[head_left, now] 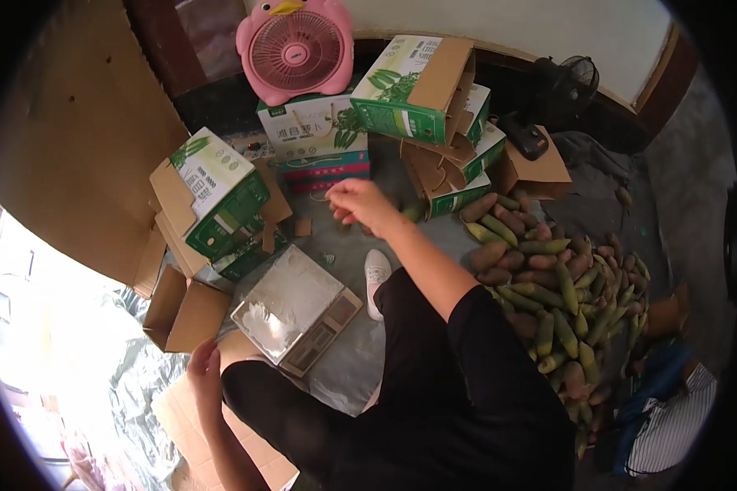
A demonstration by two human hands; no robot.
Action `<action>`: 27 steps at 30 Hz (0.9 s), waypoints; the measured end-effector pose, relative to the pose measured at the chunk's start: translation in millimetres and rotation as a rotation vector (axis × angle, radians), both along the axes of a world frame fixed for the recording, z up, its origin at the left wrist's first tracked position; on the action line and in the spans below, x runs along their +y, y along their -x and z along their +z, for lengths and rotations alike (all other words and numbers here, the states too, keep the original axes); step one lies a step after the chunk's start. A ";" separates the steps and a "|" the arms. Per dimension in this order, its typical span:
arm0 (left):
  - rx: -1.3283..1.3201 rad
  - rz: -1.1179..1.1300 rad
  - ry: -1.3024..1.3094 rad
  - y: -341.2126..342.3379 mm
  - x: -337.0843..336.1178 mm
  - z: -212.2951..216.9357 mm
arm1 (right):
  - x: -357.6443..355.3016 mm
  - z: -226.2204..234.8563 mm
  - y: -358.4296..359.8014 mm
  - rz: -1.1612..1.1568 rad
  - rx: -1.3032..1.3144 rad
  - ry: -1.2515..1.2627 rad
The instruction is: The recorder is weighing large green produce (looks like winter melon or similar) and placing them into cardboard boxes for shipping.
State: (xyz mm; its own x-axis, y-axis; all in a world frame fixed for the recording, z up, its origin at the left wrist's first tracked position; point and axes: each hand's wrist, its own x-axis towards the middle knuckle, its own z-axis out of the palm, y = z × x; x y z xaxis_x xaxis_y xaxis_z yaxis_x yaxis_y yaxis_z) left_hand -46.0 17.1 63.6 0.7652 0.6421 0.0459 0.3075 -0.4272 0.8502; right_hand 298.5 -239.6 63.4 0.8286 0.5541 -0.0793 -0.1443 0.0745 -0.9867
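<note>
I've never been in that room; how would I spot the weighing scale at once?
Find the large pink bird-shaped fan at the back, then look down to the white shoe. Just left of the shoe lies the flat, silver-topped weighing scale. Its shiny rectangular plate and control panel set it apart from the open brown cardboard box to its left.

From my head, the wide fisheye camera looked steeply down and slightly forward. My black trousers (295, 413) filled the lower middle at close range, the grey floor (348, 380) lay farther off near the centre, and the pale wall (557, 37) curved along the upper edge.
</note>
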 end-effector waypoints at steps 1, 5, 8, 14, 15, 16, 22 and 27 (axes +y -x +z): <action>0.004 -0.038 -0.034 -9.1 2.7 -2.9 | -8.4 14.5 -6.3 -0.056 -0.086 0.048; 0.193 -0.227 -0.299 -43.7 -24.2 -1.2 | -63.1 25.8 -72.1 -0.536 -0.282 -0.040; 0.356 -0.264 -0.303 -43.6 -26.7 4.3 | -96.3 34.3 -119.2 -0.903 -0.516 -0.022; 0.326 -0.263 -0.382 -51.1 -23.2 -2.5 | -155.7 7.9 -200.0 -1.158 -0.370 -0.017; 0.343 -0.262 -0.392 -53.8 -25.1 -1.5 | -164.6 4.1 -211.5 -1.065 -0.245 0.007; 0.369 -0.251 -0.402 -53.4 -25.8 -0.6 | -161.3 3.5 -216.3 -0.960 -0.115 0.030; 0.408 -0.248 -0.386 -57.4 -21.6 -4.3 | -145.4 -0.7 -238.2 -0.783 -0.010 -0.123; 0.439 -0.235 -0.397 -58.9 -24.3 0.3 | -126.8 20.4 -236.7 -0.671 0.149 -0.241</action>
